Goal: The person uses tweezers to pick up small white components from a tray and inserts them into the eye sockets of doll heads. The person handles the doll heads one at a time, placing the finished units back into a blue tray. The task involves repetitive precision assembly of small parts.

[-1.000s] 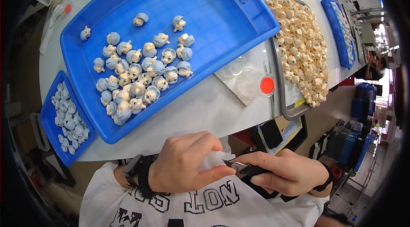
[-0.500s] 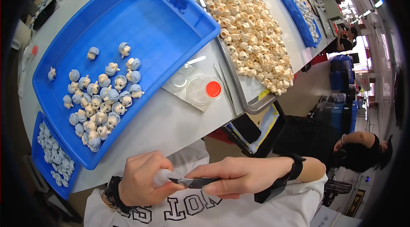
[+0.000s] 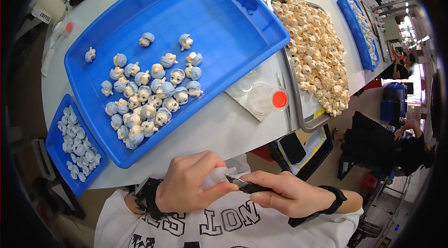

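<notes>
My left hand is closed around a whitish, translucent piece, perhaps soft plastic; its far part is hidden by the fingers. My right hand grips a utility knife with a dark handle, thumb and fingers along its sides. Its short blade points left and meets the whitish piece beside my left thumb; whether it has cut in, I cannot tell. Both hands are in front of my white shirt, below the table edge. Beyond them, a large blue tray carries small doll heads with light-blue hair.
At left, a smaller blue tray holds pale-blue hair parts. A metal tray is heaped with cream hollow pieces. Between the trays stand a clear round container with a red disc and long tweezers. People are in the background at right.
My view has swung, so the trays and table appear farther right. The knife is tilted differently against the whitish piece, more of which shows. Both hands keep their hold.
</notes>
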`<state>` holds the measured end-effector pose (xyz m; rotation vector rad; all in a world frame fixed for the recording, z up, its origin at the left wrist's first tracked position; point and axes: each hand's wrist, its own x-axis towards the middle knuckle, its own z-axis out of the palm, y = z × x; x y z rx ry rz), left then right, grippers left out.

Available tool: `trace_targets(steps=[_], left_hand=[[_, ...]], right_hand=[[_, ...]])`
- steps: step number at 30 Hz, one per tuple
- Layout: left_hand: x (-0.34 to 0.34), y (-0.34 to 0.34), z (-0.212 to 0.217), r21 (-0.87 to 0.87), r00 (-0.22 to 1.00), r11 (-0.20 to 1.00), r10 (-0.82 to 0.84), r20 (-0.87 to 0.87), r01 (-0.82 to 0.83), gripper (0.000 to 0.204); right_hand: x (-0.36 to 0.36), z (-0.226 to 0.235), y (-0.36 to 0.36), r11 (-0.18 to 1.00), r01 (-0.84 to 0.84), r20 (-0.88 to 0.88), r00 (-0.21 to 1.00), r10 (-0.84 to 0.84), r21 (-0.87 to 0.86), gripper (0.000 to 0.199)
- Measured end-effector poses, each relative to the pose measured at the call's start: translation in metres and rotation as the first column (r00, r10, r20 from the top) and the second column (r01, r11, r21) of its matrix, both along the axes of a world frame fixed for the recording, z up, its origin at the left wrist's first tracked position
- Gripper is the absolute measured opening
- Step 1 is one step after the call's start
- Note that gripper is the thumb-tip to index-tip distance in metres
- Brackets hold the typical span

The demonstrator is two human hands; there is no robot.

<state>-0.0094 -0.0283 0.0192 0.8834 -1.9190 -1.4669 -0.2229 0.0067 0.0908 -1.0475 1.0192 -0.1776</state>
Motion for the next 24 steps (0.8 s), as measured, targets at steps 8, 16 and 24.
trace_targets(steps=[8,16,24], left_hand=[[-0.003,0.001,0.0,0.014,1.0,1.0,0.025,-0.003,-0.025,0.032],[-0.005,0.0,-0.002,-0.024,0.998,0.998,0.058,0.004,-0.058,0.031],[-0.006,0.001,-0.009,0.007,0.995,0.996,0.091,-0.033,-0.09,0.03]], right_hand=[[0.0,-0.004,0.001,0.986,-0.025,-0.055,0.998,0.017,-0.162,0.035],[0.002,-0.005,-0.002,0.983,-0.017,-0.086,0.996,0.001,-0.18,0.036],[0.005,-0.01,-0.001,0.983,0.001,-0.115,0.993,-0.023,-0.185,0.036]])
